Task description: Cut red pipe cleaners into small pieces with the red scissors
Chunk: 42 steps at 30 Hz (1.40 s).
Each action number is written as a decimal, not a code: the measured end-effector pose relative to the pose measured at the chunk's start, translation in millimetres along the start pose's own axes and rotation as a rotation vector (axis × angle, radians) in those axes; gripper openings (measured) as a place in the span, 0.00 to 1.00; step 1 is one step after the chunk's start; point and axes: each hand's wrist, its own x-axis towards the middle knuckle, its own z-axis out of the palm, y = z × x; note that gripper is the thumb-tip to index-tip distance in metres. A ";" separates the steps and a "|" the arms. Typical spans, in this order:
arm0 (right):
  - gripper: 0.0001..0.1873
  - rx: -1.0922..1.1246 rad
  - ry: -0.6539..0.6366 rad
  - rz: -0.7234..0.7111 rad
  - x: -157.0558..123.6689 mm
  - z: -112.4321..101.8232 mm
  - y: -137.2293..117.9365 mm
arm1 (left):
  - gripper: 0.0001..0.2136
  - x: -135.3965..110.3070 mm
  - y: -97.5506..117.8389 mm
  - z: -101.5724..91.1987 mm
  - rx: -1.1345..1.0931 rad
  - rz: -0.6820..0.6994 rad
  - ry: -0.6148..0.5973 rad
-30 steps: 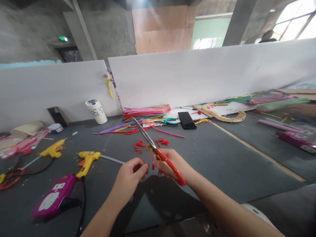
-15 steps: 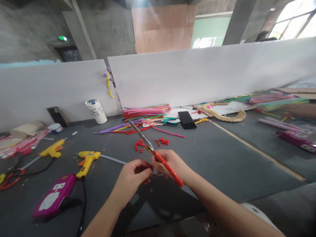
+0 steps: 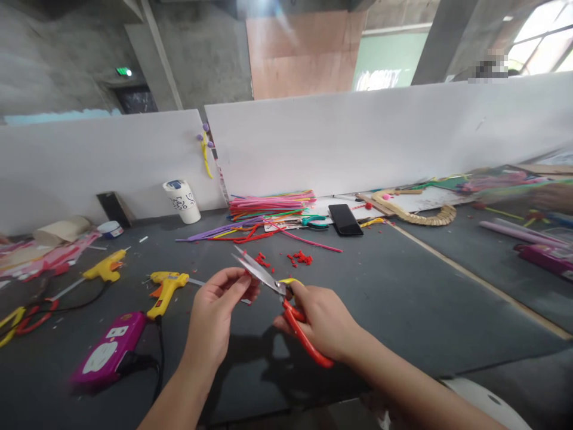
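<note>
My right hand (image 3: 320, 316) is closed around scissors (image 3: 304, 340) with red handles. Their blades are parted and point up and left, toward my other hand. By the pivot a curved yellow strip (image 3: 292, 281) shows. My left hand (image 3: 219, 304) is closed in a pinch beside the blades, with a hint of red at its fingertips; most of what it holds is hidden. Just beyond the blades lie small red cut bits (image 3: 302, 258) in two loose heaps. Farther back is a bundle of coloured pipe cleaners (image 3: 268, 206), with several loose ones in front.
Two yellow glue guns (image 3: 168, 292) and a magenta power box (image 3: 110, 349) with black cables lie at the left. A phone (image 3: 344, 220), green-handled pliers (image 3: 314, 223) and a white cup (image 3: 182, 202) stand or lie before white panels (image 3: 358, 137). Another person's blurred hand (image 3: 555, 197) is far right.
My hands have moved apart, the left one leftward. The scissors have gone from shut blades to parted blades, now beside my left fingertips, with my right hand around their handles.
</note>
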 end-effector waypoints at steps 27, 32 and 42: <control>0.20 -0.201 0.040 -0.081 -7.8 8.1 6.3 | 0.02 -0.1 0.4 -0.7 -0.075 0.066 -0.022; 0.20 -0.198 0.022 -0.083 -8.0 7.8 5.7 | 0.02 -1.4 3.1 -0.2 -0.082 0.054 -0.026; 0.20 -0.182 0.008 -0.094 -8.4 8.7 3.3 | 0.02 -2.7 2.6 0.5 -0.097 0.076 -0.025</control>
